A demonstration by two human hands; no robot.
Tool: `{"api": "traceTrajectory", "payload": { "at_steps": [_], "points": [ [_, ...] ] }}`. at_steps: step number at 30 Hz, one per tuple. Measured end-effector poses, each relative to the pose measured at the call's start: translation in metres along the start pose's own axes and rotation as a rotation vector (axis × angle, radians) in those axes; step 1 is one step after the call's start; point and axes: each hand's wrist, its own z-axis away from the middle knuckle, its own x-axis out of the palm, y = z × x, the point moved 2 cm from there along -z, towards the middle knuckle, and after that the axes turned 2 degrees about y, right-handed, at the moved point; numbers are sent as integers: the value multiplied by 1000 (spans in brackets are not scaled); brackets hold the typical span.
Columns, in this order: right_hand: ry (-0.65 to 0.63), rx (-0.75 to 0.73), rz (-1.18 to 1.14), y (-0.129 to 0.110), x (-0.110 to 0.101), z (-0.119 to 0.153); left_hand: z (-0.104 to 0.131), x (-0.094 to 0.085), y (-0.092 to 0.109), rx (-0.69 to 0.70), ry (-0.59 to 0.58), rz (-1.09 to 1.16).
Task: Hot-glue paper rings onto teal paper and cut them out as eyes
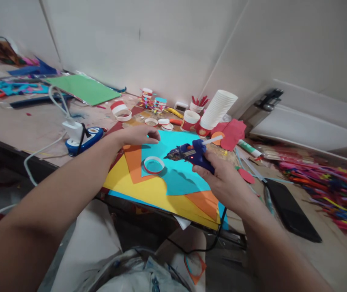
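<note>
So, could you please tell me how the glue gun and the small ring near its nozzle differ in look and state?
The glue gun is dark blue and bulky; the small ring is a thin red-and-white band. The glue gun is held in the right hand, whereas the small ring lies on the turquoise sheet with no hand on it. Both are seen against that sheet.

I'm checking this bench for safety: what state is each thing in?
Glue gun: in the right hand, red light showing.
Glue stick: poking from the glue gun.
Left hand: loosely curled, seemingly empty.
Ring: lying on the blue sheet.
Blue sheet: flat, one edge cut curved.
White cups: stacked.
White plug: apparently plugged into the power strip.
Phone: flat, dark.
</note>
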Motion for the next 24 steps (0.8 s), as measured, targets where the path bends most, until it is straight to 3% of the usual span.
{"api": "traceTrajectory", "payload": {
  "at_steps": [4,12,18,24],
  "points": [
    [58,42,-203,19,-2,1,-9,11,-6,-41,104,-237],
    [17,176,-514,42,6,-7,-19,18,-4,-102,63,-317],
    [75,173,-577,56,3,-10,-30,12,-6,-174,128,-323],
    [134,188,-586,57,-5,-10,-44,9,-5,-228,36,-403]
  ]
}}
